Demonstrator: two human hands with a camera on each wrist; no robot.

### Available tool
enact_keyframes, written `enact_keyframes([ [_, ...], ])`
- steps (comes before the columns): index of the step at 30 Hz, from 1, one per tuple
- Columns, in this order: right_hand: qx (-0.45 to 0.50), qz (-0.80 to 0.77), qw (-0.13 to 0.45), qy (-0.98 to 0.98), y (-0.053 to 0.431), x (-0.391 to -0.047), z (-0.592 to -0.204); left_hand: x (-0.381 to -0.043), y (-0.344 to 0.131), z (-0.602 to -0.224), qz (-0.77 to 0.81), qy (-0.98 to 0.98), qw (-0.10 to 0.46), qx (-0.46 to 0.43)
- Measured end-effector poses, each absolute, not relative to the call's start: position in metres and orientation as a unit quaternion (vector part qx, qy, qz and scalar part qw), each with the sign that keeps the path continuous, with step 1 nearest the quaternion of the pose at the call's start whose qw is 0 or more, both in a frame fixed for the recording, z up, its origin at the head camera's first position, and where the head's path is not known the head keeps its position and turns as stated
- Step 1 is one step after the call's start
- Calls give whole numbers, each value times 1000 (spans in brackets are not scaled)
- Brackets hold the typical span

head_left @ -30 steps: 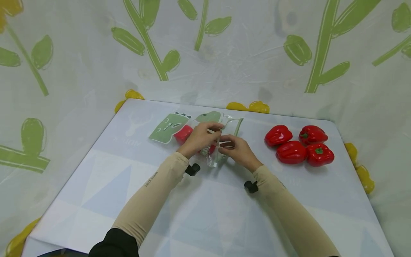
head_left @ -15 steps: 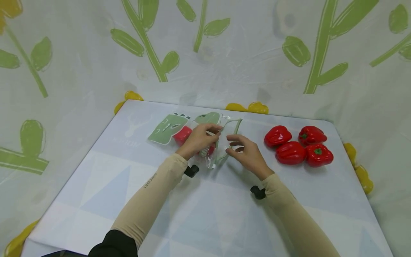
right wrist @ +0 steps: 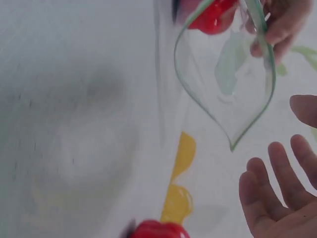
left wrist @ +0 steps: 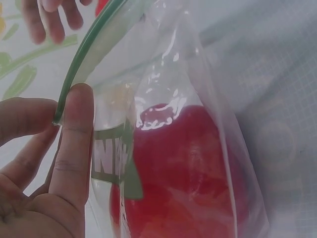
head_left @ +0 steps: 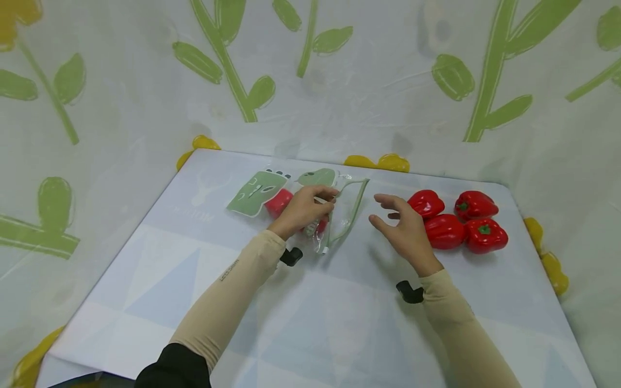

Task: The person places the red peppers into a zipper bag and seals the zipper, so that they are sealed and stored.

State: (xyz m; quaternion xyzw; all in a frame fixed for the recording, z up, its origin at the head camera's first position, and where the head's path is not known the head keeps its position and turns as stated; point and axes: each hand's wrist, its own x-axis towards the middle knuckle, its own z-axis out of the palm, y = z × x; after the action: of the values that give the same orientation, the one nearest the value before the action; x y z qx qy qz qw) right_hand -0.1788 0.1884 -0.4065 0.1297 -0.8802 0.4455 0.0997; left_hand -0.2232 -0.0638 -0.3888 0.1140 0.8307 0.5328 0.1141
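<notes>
My left hand [head_left: 304,210] pinches the green rim of a clear zip bag [left wrist: 168,74] between thumb and fingers. The bag has a green printed cartoon face, and its mouth gapes toward the right. Inside it, a red bell pepper [left wrist: 178,173] shows through the plastic; more red shows beneath my left hand in the head view. My right hand [head_left: 405,231], fingers spread and holding nothing, hovers between the bag and several red bell peppers [head_left: 445,231]. It partly covers the nearest ones. In the right wrist view, the bag's mouth [right wrist: 270,94] gapes beside my right fingers.
The peppers sit close together on the right part of the pale table [head_left: 301,323], which has a blue triangle pattern. A whitish curtain [head_left: 378,97] with green leaf prints hangs behind the table's back edge.
My right hand has let go of the bag's rim and moved right toward the loose peppers, its fingers spreading. The left hand stays at the bag, whose mouth now stands wider.
</notes>
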Motion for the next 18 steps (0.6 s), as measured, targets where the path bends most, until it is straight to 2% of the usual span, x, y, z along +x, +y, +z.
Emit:
enact_keyframes([
  [9, 93, 385, 130, -909, 229, -166, -393, -225, -62, -392, 531, 831, 118, 119],
  [18, 44, 326, 131, -935, 272, -151, -377, -226, -61, -390, 537, 826, 117, 126],
])
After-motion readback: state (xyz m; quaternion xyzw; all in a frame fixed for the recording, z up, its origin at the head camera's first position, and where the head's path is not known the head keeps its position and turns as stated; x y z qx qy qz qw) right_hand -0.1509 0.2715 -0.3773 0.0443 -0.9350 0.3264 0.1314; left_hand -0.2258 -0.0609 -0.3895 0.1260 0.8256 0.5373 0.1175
